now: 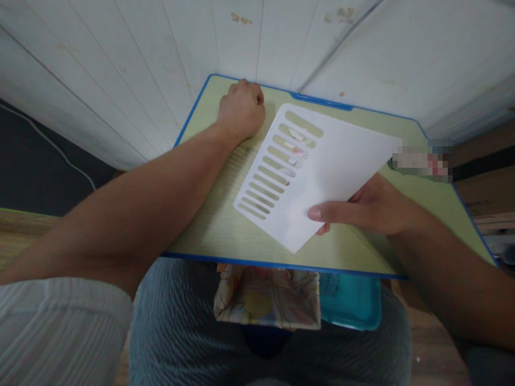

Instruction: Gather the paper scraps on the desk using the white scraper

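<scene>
My right hand (362, 209) holds a white slotted sheet (330, 161) by its lower right edge, thumb on top and fingers underneath. The sheet is flat and stiff-looking, tilted above the table, with a row of rounded slots down its left side that get shorter toward the bottom. Whitish and pink bits show through some slots; what they are I cannot make out. My left hand (243, 110) rests as a loose fist on the far left part of the table (217, 225), apart from the sheet. I see nothing in it, though its palm is hidden.
The small table has a blue rim and stands against a white panelled wall (201, 32) with a cable (341, 40). A blurred-out item (420, 161) lies at the right edge. Below the front edge are a patterned cloth-like item (267, 300) and a teal tray (354, 303).
</scene>
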A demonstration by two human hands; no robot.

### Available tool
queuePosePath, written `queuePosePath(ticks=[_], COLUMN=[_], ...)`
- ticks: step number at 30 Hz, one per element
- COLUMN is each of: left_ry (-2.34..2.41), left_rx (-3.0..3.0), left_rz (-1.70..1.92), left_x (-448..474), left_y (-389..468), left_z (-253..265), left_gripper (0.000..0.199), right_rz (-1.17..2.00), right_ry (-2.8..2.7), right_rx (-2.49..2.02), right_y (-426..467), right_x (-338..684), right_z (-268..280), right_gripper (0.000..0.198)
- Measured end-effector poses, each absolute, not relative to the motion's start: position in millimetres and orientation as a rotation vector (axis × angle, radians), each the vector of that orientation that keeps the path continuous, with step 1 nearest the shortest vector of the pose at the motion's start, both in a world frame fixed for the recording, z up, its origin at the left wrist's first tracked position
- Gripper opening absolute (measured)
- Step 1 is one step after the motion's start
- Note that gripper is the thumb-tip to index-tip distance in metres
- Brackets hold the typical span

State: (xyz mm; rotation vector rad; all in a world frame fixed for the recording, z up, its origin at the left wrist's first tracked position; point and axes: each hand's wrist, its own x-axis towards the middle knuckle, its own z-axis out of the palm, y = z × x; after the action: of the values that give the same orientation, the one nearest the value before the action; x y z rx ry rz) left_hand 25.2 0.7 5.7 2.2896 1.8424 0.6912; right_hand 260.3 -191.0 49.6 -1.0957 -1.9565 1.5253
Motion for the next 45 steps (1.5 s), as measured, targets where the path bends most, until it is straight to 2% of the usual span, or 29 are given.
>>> queuePosePath(ticks=[4, 10, 15, 19, 23, 31, 37, 45], left_ry=[1.855, 1.829, 1.789, 1.786, 1.753, 1.797, 1.769, 1.831], left_rx=[2.273, 2.249, 2.297, 2.299, 2.279, 2.275, 2.265, 2.285], left_rz=[0.68, 0.738, 0.726, 0.728, 0.833, 0.779, 0.846, 0.767], left_x=[25, 21, 20, 19, 18, 17, 12, 15], left_y=[-1, 8, 6, 10, 18, 18, 26, 20], left_z=[7, -5, -4, -6, -13, -11, -16, -9], left_gripper=[0.037, 0.028, 0.024, 0.022, 0.027, 0.036, 0.033, 0.041], right_rz=[1.408, 1.012, 1.056, 1.07, 1.081, 1.238, 1.201, 1.057], right_ry=[-1.921, -1.69, -1.823, -1.843, -1.857, -1.918, -1.915, -1.605], right_rx=[-1.142, -1.25, -1.25, -1.267, -1.285, -1.19, -1.275, -1.422], right_y=[-185, -173, -174, -175, -173, -157, -182, -260], right_x=[259, 254, 246, 241, 245, 273, 295, 341], right_z=[46, 32, 26, 21, 21, 46, 57, 28], right_gripper=[0.038, 0.052, 0.061, 0.058, 0.045, 0.028, 0.036, 0.044])
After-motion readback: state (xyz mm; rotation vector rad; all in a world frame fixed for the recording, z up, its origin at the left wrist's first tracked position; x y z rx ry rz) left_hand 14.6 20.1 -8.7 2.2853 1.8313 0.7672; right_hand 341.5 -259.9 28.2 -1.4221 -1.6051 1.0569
